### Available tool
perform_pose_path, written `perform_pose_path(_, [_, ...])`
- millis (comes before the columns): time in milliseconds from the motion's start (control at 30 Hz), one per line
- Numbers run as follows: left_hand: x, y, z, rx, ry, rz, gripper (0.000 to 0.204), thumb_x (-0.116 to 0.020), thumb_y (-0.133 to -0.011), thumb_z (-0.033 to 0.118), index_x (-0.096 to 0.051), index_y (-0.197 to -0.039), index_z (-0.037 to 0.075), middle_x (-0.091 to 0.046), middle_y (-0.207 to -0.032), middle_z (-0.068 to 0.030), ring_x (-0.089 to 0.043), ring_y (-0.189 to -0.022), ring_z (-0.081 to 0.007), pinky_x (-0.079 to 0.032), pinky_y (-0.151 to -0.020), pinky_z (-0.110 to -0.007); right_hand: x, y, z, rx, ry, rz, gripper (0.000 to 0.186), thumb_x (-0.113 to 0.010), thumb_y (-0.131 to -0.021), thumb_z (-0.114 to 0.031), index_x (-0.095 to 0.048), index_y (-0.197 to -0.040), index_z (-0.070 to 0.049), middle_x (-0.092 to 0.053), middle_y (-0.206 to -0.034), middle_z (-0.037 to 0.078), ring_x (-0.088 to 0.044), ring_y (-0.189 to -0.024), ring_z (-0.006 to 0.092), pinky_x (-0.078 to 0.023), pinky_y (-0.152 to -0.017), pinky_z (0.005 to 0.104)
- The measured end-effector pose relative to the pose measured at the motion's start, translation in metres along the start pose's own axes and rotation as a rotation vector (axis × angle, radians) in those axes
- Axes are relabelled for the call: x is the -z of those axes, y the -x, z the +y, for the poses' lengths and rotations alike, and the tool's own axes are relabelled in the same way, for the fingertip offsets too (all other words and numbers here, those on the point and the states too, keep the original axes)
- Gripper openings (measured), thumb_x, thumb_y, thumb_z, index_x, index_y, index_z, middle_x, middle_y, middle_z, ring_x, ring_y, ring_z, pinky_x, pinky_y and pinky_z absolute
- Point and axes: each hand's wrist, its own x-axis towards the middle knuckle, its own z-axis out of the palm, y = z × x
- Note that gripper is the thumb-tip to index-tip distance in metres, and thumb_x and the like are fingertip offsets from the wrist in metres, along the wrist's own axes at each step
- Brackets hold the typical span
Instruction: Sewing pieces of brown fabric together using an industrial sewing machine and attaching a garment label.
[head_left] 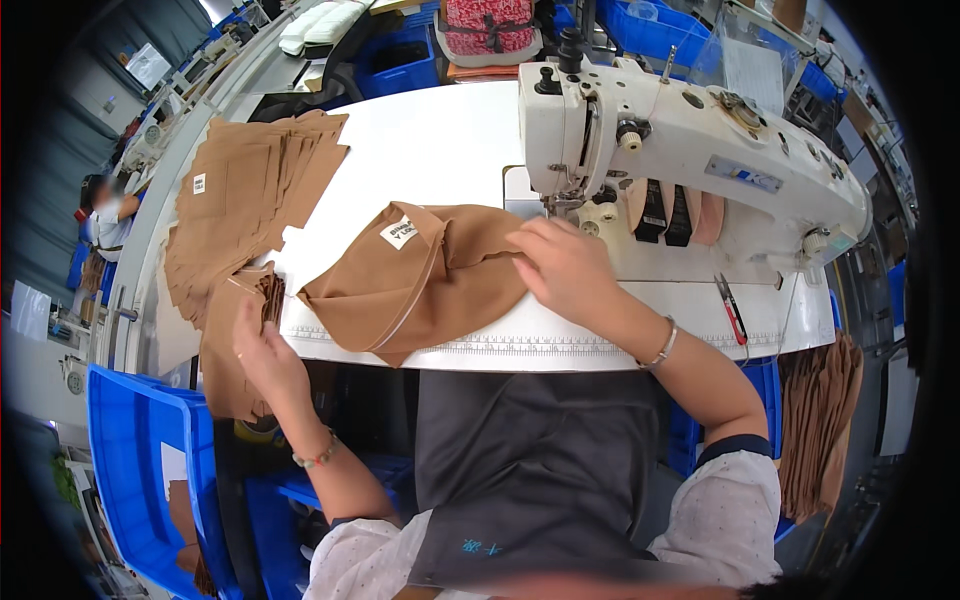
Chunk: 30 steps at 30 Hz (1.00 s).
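A brown fabric piece (pixel 470 290) with a white label and a pale seam line lies loosely folded on the white sewing table. Its right end is by the needle of the white sewing machine (pixel 690 150). My right hand (pixel 565 265) grips that end, with fingers bent over the cloth edge. At the left, my left hand (pixel 268 355) is beside a bundle of brown fabric pieces (pixel 235 300) hanging over the table's front edge. Its fingers are stretched and apart; whether they touch the bundle, I cannot tell.
A fanned stack of brown cut pieces (pixel 240 180) lies on the table's far left. Red-handled thread snips (pixel 733 312) rest near the front right. Blue bins (pixel 150 420) stand below at left; brown pieces (pixel 820 430) hang at right. Another person (pixel 108 215) sits far left.
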Motion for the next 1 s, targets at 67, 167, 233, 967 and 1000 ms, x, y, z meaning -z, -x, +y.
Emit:
perform_pose_path(67, [-0.007, 0.006, -0.023, -0.112, -0.242, -0.36, 0.034, -0.067, -0.091, 0.008, -0.064, -0.121, -0.005, -0.064, -0.13, -0.0236, -0.061, -0.118, -0.0409, -0.048, -0.102, -0.047, -0.017, -0.012, -0.015, -0.042, -0.051, 0.025, 0.015, -0.073, -0.082, -0.012, -0.066, -0.093, -0.004, -0.064, -0.102, 0.009, -0.063, -0.101, 0.0266, -0.054, -0.078, 0.039])
perform_pose_path(167, [-0.035, 0.021, -0.023, -0.19, 0.251, -0.455, 0.033, -0.07, -0.089, 0.008, -0.066, -0.12, -0.003, -0.068, -0.122, -0.02, -0.066, -0.11, -0.0353, -0.052, -0.095, -0.04, -0.049, -0.03, -0.032, -0.086, -0.042, -0.041, 0.019, -0.072, -0.082, -0.009, -0.067, -0.099, -0.003, -0.061, -0.106, 0.01, -0.06, -0.108, 0.027, -0.053, -0.08, 0.0407])
perform_pose_path(233, [-0.049, 0.027, -0.015, -0.108, 0.488, -0.484, 0.033, -0.07, -0.09, 0.008, -0.064, -0.121, -0.003, -0.069, -0.119, -0.018, -0.068, -0.107, -0.0313, -0.053, -0.091, -0.037, -0.063, -0.036, -0.038, -0.112, -0.12, -0.017, 0.021, -0.071, -0.083, -0.008, -0.068, -0.102, -0.002, -0.063, -0.105, 0.011, -0.061, -0.104, 0.0294, -0.052, -0.081, 0.0413])
perform_pose_path(967, [-0.07, 0.012, 0.046, 0.314, 1.025, -0.165, 0.02, -0.062, -0.101, 0.019, -0.058, -0.104, 0.0, -0.059, -0.073, 0.0006, -0.057, -0.067, -0.0097, -0.047, -0.062, -0.026, 0.015, 0.086, -0.036, -0.862, -0.806, 0.934, 0.014, -0.057, -0.106, -0.017, -0.062, -0.104, -0.003, -0.06, -0.076, -0.001, -0.052, -0.071, 0.0058, -0.046, -0.069, 0.0235])
perform_pose_path(1000, [-0.075, 0.014, 0.049, 0.266, 0.804, -0.16, 0.02, -0.065, -0.099, 0.017, -0.058, -0.108, 0.0, -0.057, -0.07, 0.0001, -0.056, -0.066, -0.0109, -0.047, -0.061, -0.027, 0.017, 0.091, -0.036, -0.868, -0.798, 0.94, 0.014, -0.057, -0.106, -0.017, -0.062, -0.104, -0.003, -0.06, -0.076, -0.001, -0.052, -0.071, 0.0058, -0.046, -0.069, 0.0235])
